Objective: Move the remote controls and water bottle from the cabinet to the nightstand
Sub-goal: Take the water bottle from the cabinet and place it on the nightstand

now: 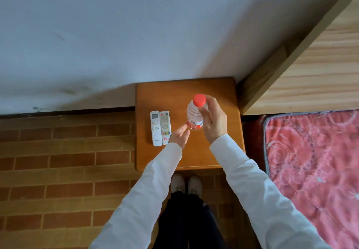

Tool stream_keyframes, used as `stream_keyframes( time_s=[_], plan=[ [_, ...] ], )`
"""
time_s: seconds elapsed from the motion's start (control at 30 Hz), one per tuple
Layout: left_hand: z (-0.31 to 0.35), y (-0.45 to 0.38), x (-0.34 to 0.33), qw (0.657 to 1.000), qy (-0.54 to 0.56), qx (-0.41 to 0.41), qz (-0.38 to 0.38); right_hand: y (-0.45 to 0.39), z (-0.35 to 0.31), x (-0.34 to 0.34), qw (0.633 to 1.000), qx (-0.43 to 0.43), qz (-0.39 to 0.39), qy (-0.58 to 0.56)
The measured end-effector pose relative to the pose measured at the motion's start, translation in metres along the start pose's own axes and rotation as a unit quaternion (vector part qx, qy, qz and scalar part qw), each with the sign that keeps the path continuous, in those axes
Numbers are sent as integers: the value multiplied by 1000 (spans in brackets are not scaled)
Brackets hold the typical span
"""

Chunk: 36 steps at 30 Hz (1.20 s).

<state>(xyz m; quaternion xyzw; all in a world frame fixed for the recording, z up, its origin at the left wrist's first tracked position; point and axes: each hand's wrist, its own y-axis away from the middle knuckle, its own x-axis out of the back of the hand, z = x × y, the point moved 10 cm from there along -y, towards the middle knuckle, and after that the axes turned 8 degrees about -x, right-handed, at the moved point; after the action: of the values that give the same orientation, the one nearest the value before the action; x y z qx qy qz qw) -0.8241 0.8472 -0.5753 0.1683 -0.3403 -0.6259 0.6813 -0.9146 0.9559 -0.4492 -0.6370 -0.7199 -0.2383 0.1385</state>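
A clear water bottle (pixel 194 113) with a red cap stands upright over the brown wooden nightstand (pixel 174 91), and my right hand (pixel 213 121) is wrapped around its right side. My left hand (pixel 179 136) hovers open just left of the bottle's base, fingers apart, fingertips close to the red label. Two white remote controls lie side by side on the nightstand's left part: one with a small screen (pixel 155 128) and one with coloured buttons (pixel 165 127). Whether the bottle's base touches the top is hidden.
A white wall runs behind the nightstand. A light wooden headboard (pixel 303 74) and a red patterned mattress (pixel 314 161) are on the right. Brick-patterned floor (pixel 68 161) lies to the left, and my white shoes stand in front of the nightstand.
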Motion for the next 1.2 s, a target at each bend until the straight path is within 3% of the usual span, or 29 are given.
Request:
stream_keyframes(
  time_s=[0.4,0.53,0.63,0.77,1.03,1.2],
  plan=[
    [-16,-21,-19,999,39,1,4,-12,42,-17,1000,8,-18,-1],
    [-8,-18,-19,993,-112,-47,1,-13,40,-16,998,23,-46,24],
    [-1,-16,-20,964,-250,-94,-11,-7,44,-19,995,24,-78,56],
    [0,-12,-22,928,-351,-118,-31,1,52,-16,991,14,-90,101],
    [11,18,5,891,-441,-111,-7,14,55,-9,975,-27,-118,184],
    [37,61,37,891,-441,-112,16,33,66,12,932,-118,-158,303]
  ],
)
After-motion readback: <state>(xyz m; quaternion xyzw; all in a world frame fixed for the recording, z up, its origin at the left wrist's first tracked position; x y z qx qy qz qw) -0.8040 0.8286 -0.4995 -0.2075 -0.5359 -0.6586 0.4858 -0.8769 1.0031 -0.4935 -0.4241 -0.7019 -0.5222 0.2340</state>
